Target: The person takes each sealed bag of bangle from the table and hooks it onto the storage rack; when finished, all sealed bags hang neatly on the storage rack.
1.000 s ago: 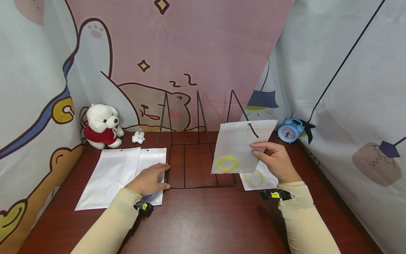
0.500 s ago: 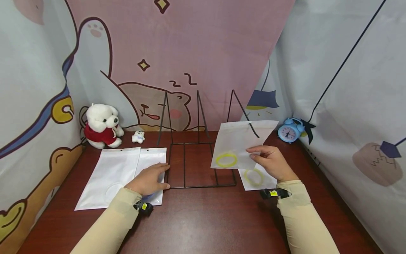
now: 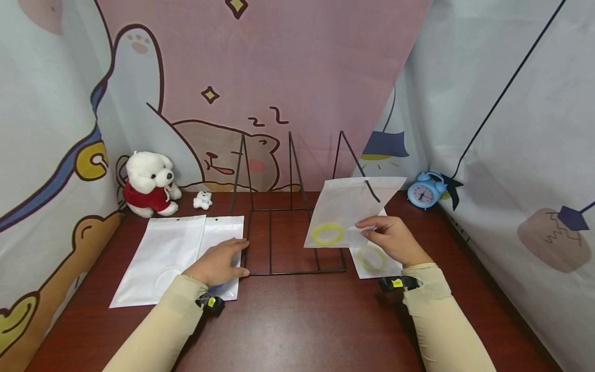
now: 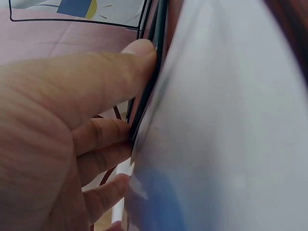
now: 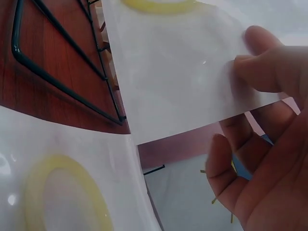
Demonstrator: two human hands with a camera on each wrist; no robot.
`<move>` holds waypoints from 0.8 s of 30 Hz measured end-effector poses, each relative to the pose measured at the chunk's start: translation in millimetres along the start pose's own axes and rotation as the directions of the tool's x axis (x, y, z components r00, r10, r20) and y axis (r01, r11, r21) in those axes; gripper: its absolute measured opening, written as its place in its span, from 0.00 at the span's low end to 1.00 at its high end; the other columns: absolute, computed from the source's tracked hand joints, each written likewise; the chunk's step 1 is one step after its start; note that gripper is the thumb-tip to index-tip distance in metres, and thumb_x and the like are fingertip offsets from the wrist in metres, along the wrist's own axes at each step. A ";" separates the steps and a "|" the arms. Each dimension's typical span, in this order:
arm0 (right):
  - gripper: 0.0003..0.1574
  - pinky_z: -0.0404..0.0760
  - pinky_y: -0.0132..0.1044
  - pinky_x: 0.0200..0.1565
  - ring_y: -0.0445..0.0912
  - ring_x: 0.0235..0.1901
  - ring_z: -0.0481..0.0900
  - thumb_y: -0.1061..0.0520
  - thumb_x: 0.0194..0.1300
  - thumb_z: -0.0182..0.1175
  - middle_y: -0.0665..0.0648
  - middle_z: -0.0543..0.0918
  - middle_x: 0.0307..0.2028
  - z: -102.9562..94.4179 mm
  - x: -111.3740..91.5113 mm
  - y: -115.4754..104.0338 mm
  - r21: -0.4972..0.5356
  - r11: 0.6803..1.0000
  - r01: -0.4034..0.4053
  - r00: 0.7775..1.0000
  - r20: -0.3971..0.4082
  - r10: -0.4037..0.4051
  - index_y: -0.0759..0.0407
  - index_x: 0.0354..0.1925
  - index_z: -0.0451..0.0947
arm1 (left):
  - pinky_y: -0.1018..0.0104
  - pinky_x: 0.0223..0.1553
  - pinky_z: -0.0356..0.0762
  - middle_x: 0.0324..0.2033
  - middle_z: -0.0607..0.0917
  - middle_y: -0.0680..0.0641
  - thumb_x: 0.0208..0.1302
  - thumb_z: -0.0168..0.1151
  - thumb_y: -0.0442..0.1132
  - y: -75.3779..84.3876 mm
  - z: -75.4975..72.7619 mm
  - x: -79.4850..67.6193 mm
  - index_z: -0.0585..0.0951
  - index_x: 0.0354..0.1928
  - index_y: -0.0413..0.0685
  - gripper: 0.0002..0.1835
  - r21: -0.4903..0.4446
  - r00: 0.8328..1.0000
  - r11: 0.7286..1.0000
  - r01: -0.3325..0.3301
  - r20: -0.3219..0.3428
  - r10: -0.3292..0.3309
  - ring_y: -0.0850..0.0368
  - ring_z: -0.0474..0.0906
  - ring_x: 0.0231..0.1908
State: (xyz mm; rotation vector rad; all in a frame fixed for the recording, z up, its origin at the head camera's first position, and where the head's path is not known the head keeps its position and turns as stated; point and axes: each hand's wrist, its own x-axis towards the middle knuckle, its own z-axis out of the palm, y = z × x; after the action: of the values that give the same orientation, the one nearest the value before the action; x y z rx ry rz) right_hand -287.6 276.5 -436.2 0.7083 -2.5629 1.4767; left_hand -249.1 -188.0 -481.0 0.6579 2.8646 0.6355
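My right hand (image 3: 392, 240) pinches the right edge of a white, translucent flat bag (image 3: 348, 204) with a yellow ring inside. The bag's top edge overlaps the right prong of a black wire rack (image 3: 293, 273), and the prong's tip shows in front of it. In the right wrist view, the thumb and forefinger grip the bag (image 5: 173, 86) near its edge. My left hand (image 3: 220, 263) is at the rack's left side with fingers spread. In the left wrist view, its thumb and fingertips touch the black bar (image 4: 153, 77), right beside a white bag (image 4: 231, 120).
Two white bags (image 3: 162, 253) lie overlapping on the left of the brown table (image 3: 288, 325). Another bag with a yellow ring (image 3: 372, 261) lies right of the rack. Behind stand a white plush bear (image 3: 149, 183), a tiny bear figure (image 3: 202, 200) and a blue alarm clock (image 3: 425, 191).
My right hand has shifted left and slightly down, and the held bag's lower part has swung slightly left and up. The left hand has stayed at the rack.
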 end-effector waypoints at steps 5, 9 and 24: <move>0.14 0.84 0.33 0.36 0.42 0.40 0.83 0.68 0.68 0.67 0.60 0.91 0.48 -1.5 -0.3 2.7 -0.023 0.998 -0.060 0.997 0.046 0.061 0.59 0.48 0.91 | 0.35 0.74 0.64 0.76 0.70 0.35 0.65 0.74 0.49 -0.2 -0.2 -0.3 0.70 0.75 0.35 0.43 0.000 1.000 1.000 -0.003 0.000 0.003 0.33 0.65 0.76; 0.14 0.85 0.33 0.41 0.44 0.46 0.83 0.68 0.67 0.66 0.57 0.90 0.49 -1.9 -0.3 3.5 -0.063 0.994 -0.087 0.993 0.076 0.092 0.56 0.47 0.91 | 0.35 0.74 0.64 0.76 0.70 0.35 0.65 0.74 0.49 -1.0 0.2 0.1 0.70 0.76 0.35 0.43 -0.005 1.000 1.000 -0.002 0.004 0.002 0.33 0.64 0.76; 0.14 0.83 0.33 0.36 0.42 0.40 0.80 0.68 0.68 0.66 0.53 0.91 0.47 -2.4 0.0 9.2 -0.081 0.992 -0.100 0.985 0.135 0.111 0.56 0.47 0.92 | 0.36 0.74 0.64 0.76 0.69 0.35 0.66 0.73 0.51 -2.7 1.2 1.2 0.69 0.76 0.36 0.43 0.002 1.000 1.000 0.001 0.016 -0.001 0.34 0.64 0.76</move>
State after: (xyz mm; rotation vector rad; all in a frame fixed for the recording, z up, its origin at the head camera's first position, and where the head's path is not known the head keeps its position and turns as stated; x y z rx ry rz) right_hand -292.0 282.4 -442.2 0.6991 -2.7839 1.3995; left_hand -251.0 -189.3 -483.2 0.6582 2.8514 0.6247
